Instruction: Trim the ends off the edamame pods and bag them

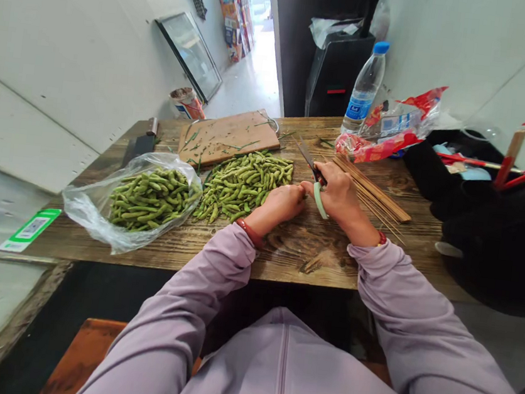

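Note:
My right hand (340, 194) is closed around a pair of scissors (319, 200) with a pale green handle; the dark blades point away toward the back of the table. Beside it, my left hand (283, 204) has its fingers pinched together, almost touching the right hand's fingertips. Whatever it pinches is hidden. Just left of my left hand lies a loose heap of green bean pods (240, 185). More pods (151, 200) fill an open clear plastic bag (83, 208) farther left. Thin wooden skewers (376, 194) lie in a bundle right of my right hand.
Behind the heap lies a wooden cutting board (231, 135) with green scraps. A water bottle (364, 91) and a red-and-clear plastic wrapper (393, 133) stand at the back right. A black bag (499, 237) takes up the right end of the wooden table (217, 261).

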Action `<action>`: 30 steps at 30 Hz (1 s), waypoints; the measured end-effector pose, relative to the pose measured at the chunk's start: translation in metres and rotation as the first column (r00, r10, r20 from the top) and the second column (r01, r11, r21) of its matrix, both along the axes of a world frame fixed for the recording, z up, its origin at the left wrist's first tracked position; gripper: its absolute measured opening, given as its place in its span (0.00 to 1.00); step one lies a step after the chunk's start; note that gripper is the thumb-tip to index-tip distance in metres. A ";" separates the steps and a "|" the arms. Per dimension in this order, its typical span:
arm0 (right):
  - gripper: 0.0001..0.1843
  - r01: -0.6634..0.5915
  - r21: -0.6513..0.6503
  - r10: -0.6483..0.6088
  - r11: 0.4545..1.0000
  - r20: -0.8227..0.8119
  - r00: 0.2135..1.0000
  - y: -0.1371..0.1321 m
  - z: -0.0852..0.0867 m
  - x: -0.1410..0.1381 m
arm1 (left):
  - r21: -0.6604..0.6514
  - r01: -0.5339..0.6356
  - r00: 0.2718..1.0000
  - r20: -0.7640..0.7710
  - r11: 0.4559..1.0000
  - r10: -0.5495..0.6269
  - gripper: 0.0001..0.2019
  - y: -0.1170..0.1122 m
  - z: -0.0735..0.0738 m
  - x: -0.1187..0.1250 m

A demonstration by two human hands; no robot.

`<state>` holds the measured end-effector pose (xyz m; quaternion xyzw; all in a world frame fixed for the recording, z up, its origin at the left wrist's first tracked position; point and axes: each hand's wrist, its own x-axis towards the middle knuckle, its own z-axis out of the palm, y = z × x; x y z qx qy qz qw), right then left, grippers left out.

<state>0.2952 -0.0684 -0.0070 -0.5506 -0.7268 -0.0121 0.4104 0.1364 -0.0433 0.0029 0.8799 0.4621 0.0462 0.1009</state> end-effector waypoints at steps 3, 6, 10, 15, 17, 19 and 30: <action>0.22 -0.011 -0.007 0.011 1.000 0.001 1.000 -0.001 0.000 0.000 | -0.092 0.001 0.934 0.355 0.996 0.032 0.04 0.000 -0.004 -0.016; 0.21 -0.031 -0.009 0.031 0.999 0.000 1.000 0.000 -0.001 0.000 | -0.325 0.014 0.708 0.671 0.946 0.220 0.02 0.002 -0.001 -0.030; 0.21 -0.045 -0.016 0.045 0.999 0.016 0.999 0.000 -0.003 -0.001 | -0.602 0.164 0.438 0.754 0.782 0.489 0.09 0.000 0.007 -0.042; 0.21 -0.050 -0.044 0.051 0.998 0.018 0.999 -0.001 -0.005 -0.002 | -0.652 0.275 0.334 0.754 0.707 0.565 0.16 0.000 0.002 -0.046; 0.22 -0.057 -0.050 0.058 0.997 0.010 0.998 -0.003 -0.004 -0.003 | -0.660 0.286 0.303 0.750 0.695 0.588 0.17 0.001 0.000 -0.048; 0.22 -0.067 -0.066 0.067 0.996 0.005 0.998 -0.005 -0.002 -0.004 | -0.671 0.300 0.266 0.742 0.678 0.616 0.16 0.001 0.000 -0.050; 0.24 -0.150 -0.081 0.154 0.985 0.047 0.987 -0.013 -0.001 -0.012 | -0.696 0.432 0.079 0.663 0.574 0.744 0.14 -0.005 0.015 -0.055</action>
